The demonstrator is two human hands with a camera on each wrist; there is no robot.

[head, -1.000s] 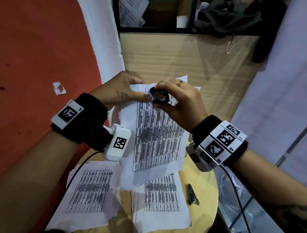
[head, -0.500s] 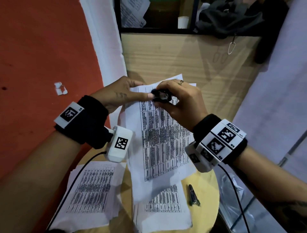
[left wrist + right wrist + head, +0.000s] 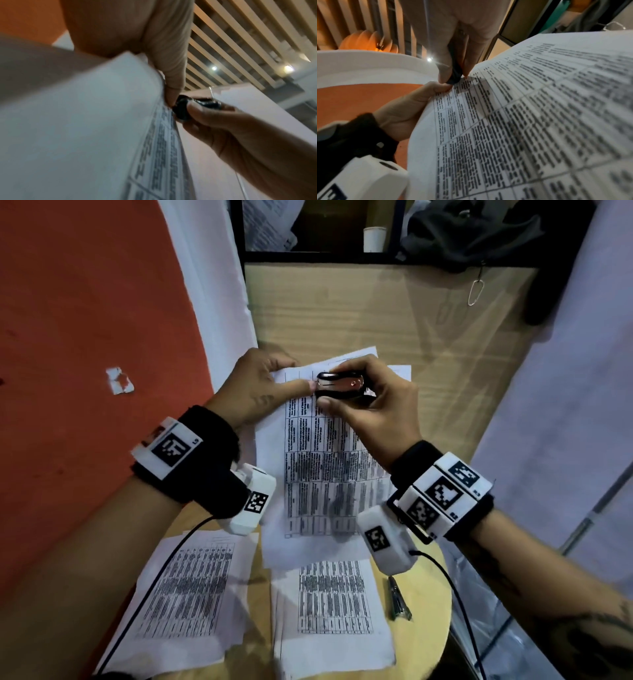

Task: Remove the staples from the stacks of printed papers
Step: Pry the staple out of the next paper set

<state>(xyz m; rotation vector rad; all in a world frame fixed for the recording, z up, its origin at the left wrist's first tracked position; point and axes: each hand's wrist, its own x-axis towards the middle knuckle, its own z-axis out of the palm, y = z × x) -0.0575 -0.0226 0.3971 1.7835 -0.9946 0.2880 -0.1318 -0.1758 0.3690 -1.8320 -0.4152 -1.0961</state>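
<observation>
I hold a stapled stack of printed papers (image 3: 322, 467) lifted off the round table. My left hand (image 3: 274, 385) pinches its top left corner, thumb on the printed side. My right hand (image 3: 356, 402) grips a black and chrome staple remover (image 3: 339, 385) pressed against the stack's top edge, right beside my left thumb. In the left wrist view the staple remover (image 3: 183, 108) sits at the paper's (image 3: 102, 121) edge, touching my thumb. In the right wrist view the black tool (image 3: 455, 73) shows between my fingers at the sheet's (image 3: 530, 115) corner. The staple itself is hidden.
Two more printed stacks (image 3: 191, 597) (image 3: 334, 611) lie on the round wooden table (image 3: 428, 604). A small metal tool (image 3: 397, 601) rests near its right edge. An orange wall stands left, a wooden panel (image 3: 359, 313) behind, and a shelf with a paper cup (image 3: 374, 238) above.
The lifted stack has shifted right and turned slightly. The staple remover now lies more sideways along the top edge, with its chrome face up. Both hands kept their hold.
</observation>
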